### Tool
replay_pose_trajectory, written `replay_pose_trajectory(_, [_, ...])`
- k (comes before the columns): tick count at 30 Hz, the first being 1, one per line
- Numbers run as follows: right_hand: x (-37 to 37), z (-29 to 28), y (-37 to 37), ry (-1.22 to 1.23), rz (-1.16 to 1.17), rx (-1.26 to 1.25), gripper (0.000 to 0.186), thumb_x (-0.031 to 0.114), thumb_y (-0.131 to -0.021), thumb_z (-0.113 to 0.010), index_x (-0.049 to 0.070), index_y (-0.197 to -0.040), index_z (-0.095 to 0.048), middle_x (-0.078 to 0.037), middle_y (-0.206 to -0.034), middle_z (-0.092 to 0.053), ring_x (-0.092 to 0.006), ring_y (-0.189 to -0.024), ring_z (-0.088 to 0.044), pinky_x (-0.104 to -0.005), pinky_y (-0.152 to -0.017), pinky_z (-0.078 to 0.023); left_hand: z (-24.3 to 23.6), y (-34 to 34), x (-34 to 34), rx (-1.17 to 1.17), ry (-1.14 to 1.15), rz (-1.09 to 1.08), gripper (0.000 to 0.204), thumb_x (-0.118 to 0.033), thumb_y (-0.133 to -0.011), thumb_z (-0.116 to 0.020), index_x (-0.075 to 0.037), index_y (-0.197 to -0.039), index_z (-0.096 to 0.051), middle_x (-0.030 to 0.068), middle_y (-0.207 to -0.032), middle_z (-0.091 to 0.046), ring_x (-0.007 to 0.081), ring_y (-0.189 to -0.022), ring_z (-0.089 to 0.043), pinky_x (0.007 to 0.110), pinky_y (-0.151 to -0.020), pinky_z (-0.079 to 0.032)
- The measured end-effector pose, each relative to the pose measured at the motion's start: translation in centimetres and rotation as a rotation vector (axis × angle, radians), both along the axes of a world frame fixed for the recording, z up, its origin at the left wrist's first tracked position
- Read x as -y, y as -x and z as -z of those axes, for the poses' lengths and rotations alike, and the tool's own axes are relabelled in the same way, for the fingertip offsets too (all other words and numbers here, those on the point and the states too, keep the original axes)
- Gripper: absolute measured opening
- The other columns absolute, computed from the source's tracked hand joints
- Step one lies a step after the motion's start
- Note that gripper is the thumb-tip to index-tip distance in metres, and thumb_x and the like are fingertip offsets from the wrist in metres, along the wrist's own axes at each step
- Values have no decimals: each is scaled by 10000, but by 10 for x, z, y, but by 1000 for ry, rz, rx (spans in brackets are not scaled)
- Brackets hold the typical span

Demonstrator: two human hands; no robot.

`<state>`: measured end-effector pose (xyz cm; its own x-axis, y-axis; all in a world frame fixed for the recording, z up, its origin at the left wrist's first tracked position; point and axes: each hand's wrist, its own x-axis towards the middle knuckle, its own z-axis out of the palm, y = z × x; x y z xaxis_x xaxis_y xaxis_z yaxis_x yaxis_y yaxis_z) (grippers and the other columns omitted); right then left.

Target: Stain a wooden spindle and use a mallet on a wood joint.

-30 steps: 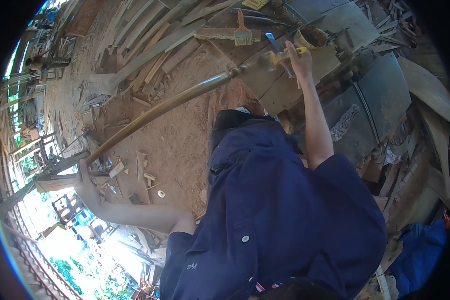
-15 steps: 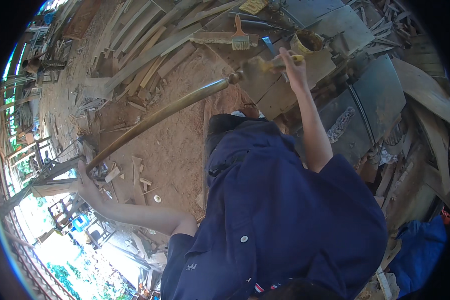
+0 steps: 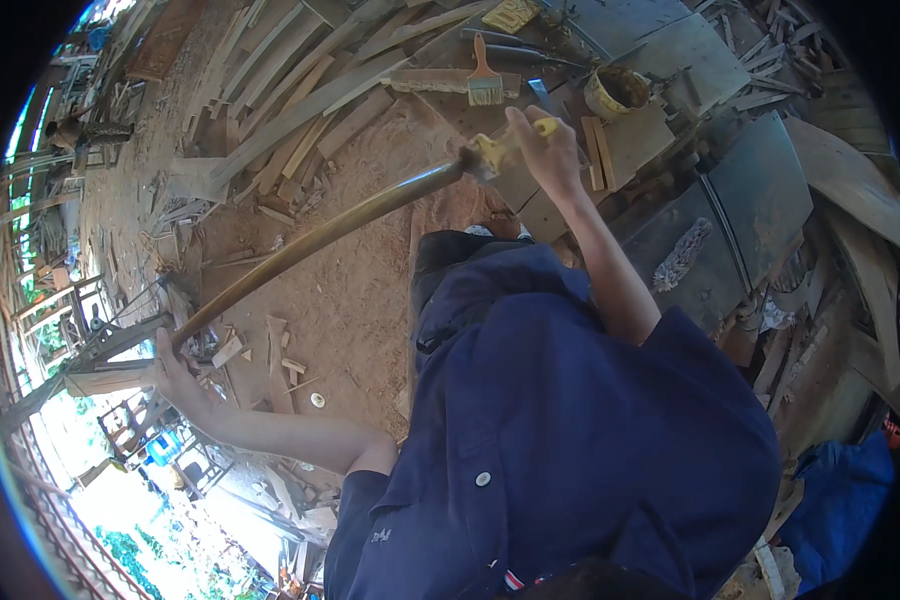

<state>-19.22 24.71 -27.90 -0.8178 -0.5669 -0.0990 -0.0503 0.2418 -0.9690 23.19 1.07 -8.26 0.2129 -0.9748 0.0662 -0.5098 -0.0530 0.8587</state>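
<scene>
A long, glossy golden-brown wooden pole [image 3: 319, 232] runs diagonally from lower left to upper right, with a turned knob at its upper end. My left hand [image 3: 175, 375] is closed on its lower end, beside a timber frame [image 3: 107, 345]. My right hand [image 3: 546, 155] grips a yellow-handled tool [image 3: 547, 127], its head blurred against the knobbed end. Beyond it lie a wide paintbrush [image 3: 485, 77] with a wooden handle on a board, a blue blade-like piece [image 3: 538, 92] and a yellow tub [image 3: 616, 93] with a dark, stained inside.
Stacked wooden strips [image 3: 305, 85] fill the upper left. Dusty ground [image 3: 340, 300] with offcuts lies beneath the pole. Grey panels [image 3: 750, 200] and curved boards [image 3: 845, 180] are at right, with a blue tarp [image 3: 835, 510] lower down. A bright opening is at lower left.
My right hand has moved left and down with the yellow-handled tool, uncovering narrow sticks beside the tub. My left hand stays at the pole's lower end.
</scene>
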Motion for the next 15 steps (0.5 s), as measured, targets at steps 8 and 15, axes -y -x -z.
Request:
replay_pose_trajectory(8, [6, 8, 13, 137, 9, 145, 343, 294, -1038, -649, -16, -902, -701, -30, -738, -668, -84, -556, -647, -260, -465, -509, 6, -3, 17, -27, -24, -3, 363, -411, -958, -738, -98, -818, -621, -58, -650, -375, 62, -597, -367, 258, -571, -261])
replay_pose_trajectory(15, [10, 21, 19, 356, 71, 99, 358, 304, -1044, -635, -11, -881, -689, -41, -776, -678, -97, -590, -668, -245, -453, -514, 17, -12, 32, -52, -17, 27, 380, -425, -963, -726, -91, -828, -607, -50, -675, -400, 59, -594, -383, 250, -558, -286])
